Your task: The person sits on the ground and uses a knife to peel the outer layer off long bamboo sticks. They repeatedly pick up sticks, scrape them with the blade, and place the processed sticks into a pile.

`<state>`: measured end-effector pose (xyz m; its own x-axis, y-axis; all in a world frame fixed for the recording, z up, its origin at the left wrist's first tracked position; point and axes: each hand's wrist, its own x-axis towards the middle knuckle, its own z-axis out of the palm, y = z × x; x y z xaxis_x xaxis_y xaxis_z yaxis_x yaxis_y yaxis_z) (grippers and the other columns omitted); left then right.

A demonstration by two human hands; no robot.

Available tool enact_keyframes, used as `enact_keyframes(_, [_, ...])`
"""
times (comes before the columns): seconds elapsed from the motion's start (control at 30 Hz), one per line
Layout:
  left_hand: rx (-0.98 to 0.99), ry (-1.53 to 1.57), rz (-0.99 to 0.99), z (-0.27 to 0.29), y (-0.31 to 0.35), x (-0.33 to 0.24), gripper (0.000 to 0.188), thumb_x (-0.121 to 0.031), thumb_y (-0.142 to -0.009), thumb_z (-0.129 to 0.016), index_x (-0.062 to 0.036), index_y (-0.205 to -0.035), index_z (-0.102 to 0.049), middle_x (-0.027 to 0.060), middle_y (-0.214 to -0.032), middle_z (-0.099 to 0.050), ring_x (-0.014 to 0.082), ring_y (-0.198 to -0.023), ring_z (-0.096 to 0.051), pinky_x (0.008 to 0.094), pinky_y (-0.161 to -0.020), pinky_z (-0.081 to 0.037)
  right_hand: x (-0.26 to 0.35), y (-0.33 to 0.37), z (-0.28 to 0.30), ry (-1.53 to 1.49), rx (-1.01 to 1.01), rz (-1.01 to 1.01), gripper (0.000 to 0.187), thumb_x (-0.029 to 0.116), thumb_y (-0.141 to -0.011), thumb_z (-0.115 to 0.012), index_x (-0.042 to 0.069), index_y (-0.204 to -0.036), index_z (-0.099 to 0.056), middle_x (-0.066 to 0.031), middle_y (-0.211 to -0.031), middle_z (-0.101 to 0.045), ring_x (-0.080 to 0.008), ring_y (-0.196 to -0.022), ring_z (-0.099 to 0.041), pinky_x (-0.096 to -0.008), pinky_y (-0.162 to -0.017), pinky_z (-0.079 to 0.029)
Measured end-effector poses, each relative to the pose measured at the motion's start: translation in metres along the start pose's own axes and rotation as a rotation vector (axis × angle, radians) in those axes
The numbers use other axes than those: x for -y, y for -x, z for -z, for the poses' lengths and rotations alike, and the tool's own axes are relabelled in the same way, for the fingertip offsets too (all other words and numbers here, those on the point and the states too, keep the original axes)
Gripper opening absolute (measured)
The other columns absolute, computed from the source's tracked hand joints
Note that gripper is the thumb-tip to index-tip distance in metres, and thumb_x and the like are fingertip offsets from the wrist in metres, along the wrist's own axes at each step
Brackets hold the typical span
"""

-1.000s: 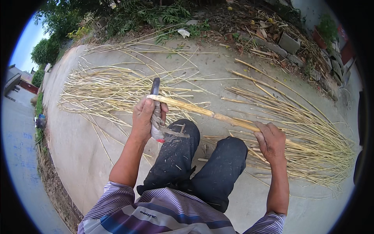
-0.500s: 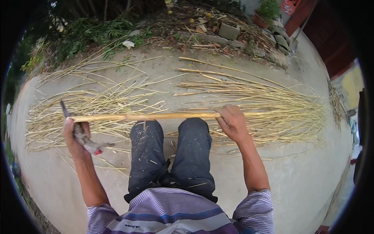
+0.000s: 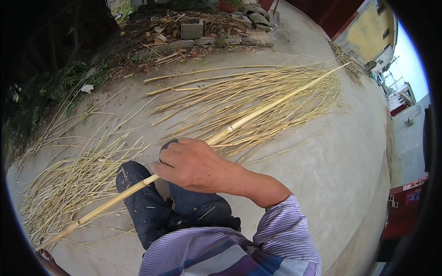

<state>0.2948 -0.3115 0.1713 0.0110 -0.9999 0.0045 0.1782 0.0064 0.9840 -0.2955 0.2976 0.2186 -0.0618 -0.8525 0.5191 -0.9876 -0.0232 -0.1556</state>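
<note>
A long, pale yellow cane [image 3: 253, 117] with ringed joints runs slantwise across the view, from the lower left up to its thin tip at the upper right. My right hand [image 3: 195, 165] is closed around its middle, above my knees, with the back of the hand upward. At the cane's lower left end, my left hand [image 3: 47, 256] shows only in part; a thumb presses there, and the dark rim cuts off the rest. The knife-like blade seen earlier is not visible now.
Thin canes [image 3: 239, 96] lie fanned on the concrete [image 3: 331, 184] beyond the held cane. More loose stalks [image 3: 73, 184] are heaped to the left. Behind them stand a grey block [image 3: 191, 30] and litter along a low stone edging [image 3: 175, 46]. My knees [image 3: 138, 177] lie beneath the cane.
The view has turned to the right. My right hand has shifted from the cane's right part to its middle. The cane now slants, and my left hand has moved to the lower left rim.
</note>
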Motion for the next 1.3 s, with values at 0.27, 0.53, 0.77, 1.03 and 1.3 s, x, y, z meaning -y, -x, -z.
enact_keyframes(0.27, [0.374, -0.086, 0.221, -0.256, 0.224, 0.121, 0.014, -0.021, -0.09, -0.062, -0.0064, -0.089, -0.06, 0.0033, -0.075, -0.061, 0.0102, -0.059, -0.054, 0.0235, -0.054, -0.044, -0.018, -0.001, -0.031, 0.109, 0.137, -0.097, 0.027, 0.008, -0.071, -0.063, 0.006, -0.098, -0.061, -0.0056, -0.077, -0.052, -0.0225, -0.075, -0.057, -0.0346, -0.068, -0.042])
enact_keyframes(0.53, [0.652, -0.284, 0.294, -0.402, 0.309, 0.126, 0.015, -0.021, -0.09, -0.065, -0.0064, -0.091, -0.062, 0.001, -0.071, -0.061, 0.0069, -0.058, -0.05, 0.0225, -0.054, -0.038, -0.159, 0.13, -0.1, 0.425, 0.244, -0.412, 0.012, 0.004, -0.069, -0.059, 0.008, -0.08, -0.059, -0.0062, -0.073, -0.056, -0.0275, -0.077, -0.056, -0.0403, -0.07, -0.04])
enact_keyframes(0.77, [0.444, -0.38, 0.308, -0.369, 0.265, 0.157, 0.015, -0.021, -0.091, -0.064, -0.007, -0.088, -0.062, 0.001, -0.072, -0.06, 0.0061, -0.056, -0.047, 0.022, -0.052, -0.036, -0.233, 0.267, -0.225, 0.455, 0.576, -0.618, 0.009, 0.011, -0.074, -0.062, 0.014, -0.082, -0.065, -0.0063, -0.085, -0.067, -0.0256, -0.087, -0.061, -0.0395, -0.081, -0.042])
enact_keyframes(1.03, [0.129, -0.638, 0.392, -0.273, 0.233, 0.184, 0.019, -0.025, -0.088, -0.066, -0.0068, -0.089, -0.059, 0.0011, -0.072, -0.058, 0.0075, -0.056, -0.046, 0.0234, -0.051, -0.035, -0.25, 0.257, -0.288, 0.189, 1.167, -0.867, 0.022, 0.016, -0.081, -0.061, 0.014, -0.102, -0.068, -0.0093, -0.101, -0.069, -0.0291, -0.104, -0.064, -0.0452, -0.093, -0.046])
enact_keyframes(1.3, [0.122, -0.813, 0.53, -0.215, 0.243, 0.24, 0.026, -0.031, -0.087, -0.067, -0.0079, -0.08, -0.056, 0.0022, -0.071, -0.057, 0.0095, -0.055, -0.048, 0.0248, -0.051, -0.038, -0.354, 0.16, -0.397, 0.076, 0.723, -0.831, 0.035, 0.017, -0.08, -0.065, 0.006, -0.112, -0.057, -0.0158, -0.119, -0.058, -0.0325, -0.109, -0.058, -0.0451, -0.087, -0.05])
